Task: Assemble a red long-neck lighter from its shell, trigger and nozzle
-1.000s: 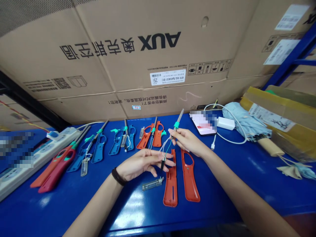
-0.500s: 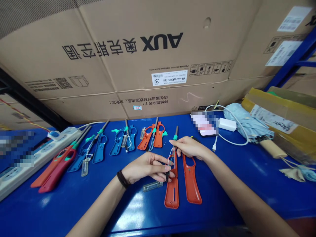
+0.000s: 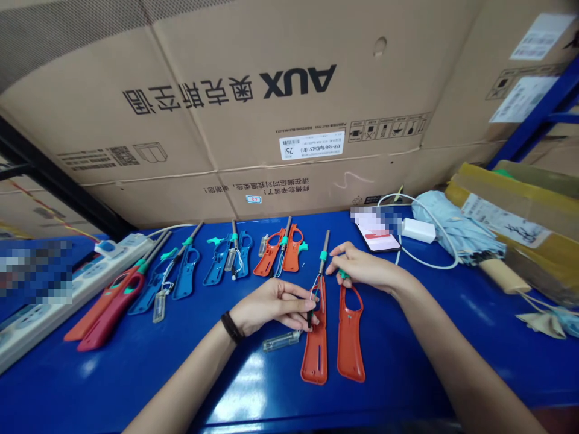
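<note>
My left hand pinches a small black part with thin wires, just above the orange lighter shell half. A metal lighter nozzle with a teal collar rises from that shell's top end. My right hand grips a small teal piece above the second orange shell half. A clear lighter fuel tank lies beside my left hand, apart from it.
Several blue, orange and red lighters, some in open halves, lie along the blue bench. A white power strip runs along the left. A phone, white charger and folded pale blue umbrella lie at the back right, before large cardboard boxes.
The nozzle now rests upright-looking at the left shell's end, out of my right hand. My right hand has moved right to the teal piece. My left hand has moved little.
</note>
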`<state>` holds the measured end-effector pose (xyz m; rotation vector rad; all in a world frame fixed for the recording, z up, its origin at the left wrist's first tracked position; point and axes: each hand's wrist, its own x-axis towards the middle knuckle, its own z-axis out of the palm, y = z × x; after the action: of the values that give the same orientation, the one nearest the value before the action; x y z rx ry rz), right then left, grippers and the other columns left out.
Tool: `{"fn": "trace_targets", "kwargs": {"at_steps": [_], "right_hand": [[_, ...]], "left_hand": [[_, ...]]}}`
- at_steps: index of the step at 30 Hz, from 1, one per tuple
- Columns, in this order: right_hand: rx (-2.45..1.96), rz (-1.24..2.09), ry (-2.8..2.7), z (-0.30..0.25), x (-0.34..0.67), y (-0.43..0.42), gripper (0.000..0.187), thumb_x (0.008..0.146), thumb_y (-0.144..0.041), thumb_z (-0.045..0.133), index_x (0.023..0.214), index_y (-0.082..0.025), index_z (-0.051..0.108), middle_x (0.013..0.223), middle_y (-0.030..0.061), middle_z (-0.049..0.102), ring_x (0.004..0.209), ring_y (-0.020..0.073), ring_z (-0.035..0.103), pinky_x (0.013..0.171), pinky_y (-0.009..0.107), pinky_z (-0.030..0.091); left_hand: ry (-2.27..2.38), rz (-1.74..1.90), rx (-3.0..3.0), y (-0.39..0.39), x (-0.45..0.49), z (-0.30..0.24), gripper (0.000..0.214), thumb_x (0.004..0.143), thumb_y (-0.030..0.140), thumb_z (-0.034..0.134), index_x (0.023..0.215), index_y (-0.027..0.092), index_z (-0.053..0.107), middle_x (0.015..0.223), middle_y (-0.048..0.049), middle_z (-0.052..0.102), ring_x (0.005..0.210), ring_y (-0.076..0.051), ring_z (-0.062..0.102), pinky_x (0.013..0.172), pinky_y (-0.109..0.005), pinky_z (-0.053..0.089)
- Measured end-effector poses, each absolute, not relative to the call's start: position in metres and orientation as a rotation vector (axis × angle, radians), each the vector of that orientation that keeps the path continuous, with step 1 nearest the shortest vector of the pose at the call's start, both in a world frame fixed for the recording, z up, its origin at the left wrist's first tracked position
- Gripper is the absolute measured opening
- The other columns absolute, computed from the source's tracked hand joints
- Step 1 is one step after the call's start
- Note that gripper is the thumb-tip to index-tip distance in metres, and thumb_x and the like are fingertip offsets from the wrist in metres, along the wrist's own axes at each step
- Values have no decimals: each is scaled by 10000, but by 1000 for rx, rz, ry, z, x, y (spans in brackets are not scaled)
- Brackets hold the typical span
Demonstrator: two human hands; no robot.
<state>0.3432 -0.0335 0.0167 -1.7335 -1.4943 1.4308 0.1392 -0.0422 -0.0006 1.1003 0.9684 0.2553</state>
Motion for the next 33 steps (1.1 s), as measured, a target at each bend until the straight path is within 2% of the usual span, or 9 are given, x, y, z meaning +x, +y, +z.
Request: {"fn": "trace_targets", "kwargs": {"at_steps": [4, 7, 9, 11, 14, 17, 22, 28, 33], "right_hand": [[-1508, 1513, -1485, 15, 347, -32, 220, 812, -50, 471, 1005, -148, 427, 984, 100, 618, 743, 119, 636, 672, 236, 508], [-1390, 1479, -1470, 14, 350, -36, 259, 786, -106, 570, 1005, -175, 450, 1105, 97, 565, 931, 158, 631, 828, 285, 487], [-1339, 1416, -1451, 13, 349, -46, 282, 760, -186, 632, 984, -191, 461, 1127, 85, 546, 988, 172, 611, 861, 302, 473], [-1246, 1481, -1378, 10, 347, -63, 286, 749, -222, 650, 935, -199, 434, 1076, 70, 562, 985, 175, 617, 862, 310, 473], [-1267, 1633, -1284, 1, 343, -92, 343, 738, -323, 675, 913, -215, 402, 853, 11, 595, 888, 182, 651, 798, 322, 494], [-1247, 1671, -1161, -7, 341, -112, 407, 672, -329, 740, 879, -219, 407, 814, -13, 568, 887, 192, 662, 782, 297, 502], [-1386, 1609, -1075, -3, 339, -118, 583, 549, -260, 821, 1011, -196, 472, 752, -11, 638, 786, 187, 678, 725, 279, 525], [-1412, 1677, -1111, 6, 337, -114, 365, 581, -300, 798, 872, -158, 629, 650, -3, 689, 663, 158, 683, 636, 241, 533], [-1323, 1716, -1022, -2, 337, -116, 387, 575, -321, 806, 905, -147, 699, 794, 55, 730, 788, 195, 698, 747, 291, 556]], "left_hand": [[956, 247, 1090, -42, 137, -2, 372, 687, 305, 743, 1001, 119, 670, 819, -98, 737, 617, -103, 680, 575, -163, 526], [948, 254, 1092, -41, 135, -2, 370, 697, 299, 736, 1015, 124, 666, 845, -98, 735, 638, -105, 684, 583, -161, 526], [956, 262, 1085, -41, 135, -1, 372, 689, 280, 744, 1017, 123, 666, 851, -96, 735, 648, -104, 685, 587, -155, 526], [958, 270, 1068, -40, 135, -1, 381, 671, 255, 758, 1015, 120, 664, 851, -93, 735, 650, -106, 684, 589, -157, 526], [941, 285, 1026, -41, 137, -1, 412, 640, 213, 779, 1021, 116, 654, 831, -86, 734, 634, -117, 683, 589, -175, 530], [920, 297, 1001, -41, 137, -4, 443, 623, 202, 790, 1032, 115, 643, 778, -69, 729, 636, -130, 684, 605, -196, 536], [906, 301, 1016, -42, 137, -6, 435, 630, 215, 787, 1029, 122, 639, 756, -58, 722, 653, -135, 686, 625, -205, 539], [907, 302, 1034, -42, 137, -7, 460, 618, 240, 796, 1032, 120, 638, 743, -54, 720, 675, -145, 688, 675, -228, 540], [893, 319, 1030, -42, 137, -9, 442, 626, 231, 791, 1027, 124, 639, 736, -52, 721, 685, -145, 688, 667, -224, 540]]}}
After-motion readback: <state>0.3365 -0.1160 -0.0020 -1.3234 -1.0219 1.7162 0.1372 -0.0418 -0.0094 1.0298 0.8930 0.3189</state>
